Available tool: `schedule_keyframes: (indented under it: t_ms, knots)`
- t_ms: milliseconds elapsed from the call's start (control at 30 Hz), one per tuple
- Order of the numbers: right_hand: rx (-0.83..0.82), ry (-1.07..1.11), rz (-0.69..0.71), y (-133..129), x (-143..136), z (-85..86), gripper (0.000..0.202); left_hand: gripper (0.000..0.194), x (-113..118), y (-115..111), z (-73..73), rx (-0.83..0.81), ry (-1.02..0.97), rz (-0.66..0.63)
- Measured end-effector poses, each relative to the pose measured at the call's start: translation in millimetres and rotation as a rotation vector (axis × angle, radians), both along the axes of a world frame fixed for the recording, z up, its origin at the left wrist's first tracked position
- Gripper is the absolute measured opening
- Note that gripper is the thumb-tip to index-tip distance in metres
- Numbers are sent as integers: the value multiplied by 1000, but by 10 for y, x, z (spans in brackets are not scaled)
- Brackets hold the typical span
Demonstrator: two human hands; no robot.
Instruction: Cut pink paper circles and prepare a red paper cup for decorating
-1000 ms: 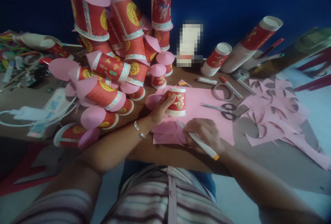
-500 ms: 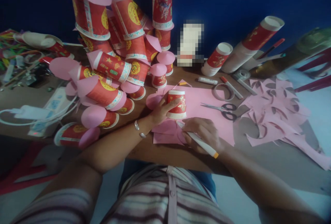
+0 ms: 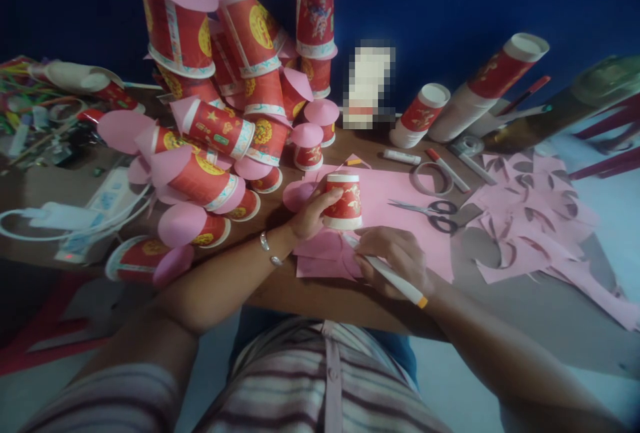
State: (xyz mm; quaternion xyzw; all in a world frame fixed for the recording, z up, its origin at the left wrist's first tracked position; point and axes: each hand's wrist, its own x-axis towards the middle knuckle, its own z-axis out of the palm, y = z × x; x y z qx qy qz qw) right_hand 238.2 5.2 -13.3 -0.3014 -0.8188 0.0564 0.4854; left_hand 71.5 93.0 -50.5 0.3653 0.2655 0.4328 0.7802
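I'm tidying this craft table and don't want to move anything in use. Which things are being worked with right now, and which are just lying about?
In use:
left hand holding the red paper cup
right hand holding the white pen
pink paper sheet under the cup

Lying about:
scissors
tape ring
glue stick
pile of cone-topped cups
pink offcuts
power strip

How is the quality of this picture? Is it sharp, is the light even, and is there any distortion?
Head view: soft all over, and the print on the red cup in the left hand is unreadable; the blue wall falls dark while the floor at right looks washed out; wide-lens bending tilts the stacked cups outward; one patch behind is pixelated. The right hand with its pen shows no strong shadow.
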Motion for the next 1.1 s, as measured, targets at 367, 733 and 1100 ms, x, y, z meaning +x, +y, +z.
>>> schedule_keyframes:
  t_ms: [367, 733, 1100]
  knots:
    - [-12, -24, -53, 11, -9, 56, 18, 51, 9, 6, -1, 39, 42, -12]
    - [-31, -49, -45, 12, -4, 53, 17, 52, 1, -3, -43, 98, 101, 2]
    - [-50, -66, -37, 11, -4, 39, 18, 46, -12, -13, -48, 134, 118, -10]
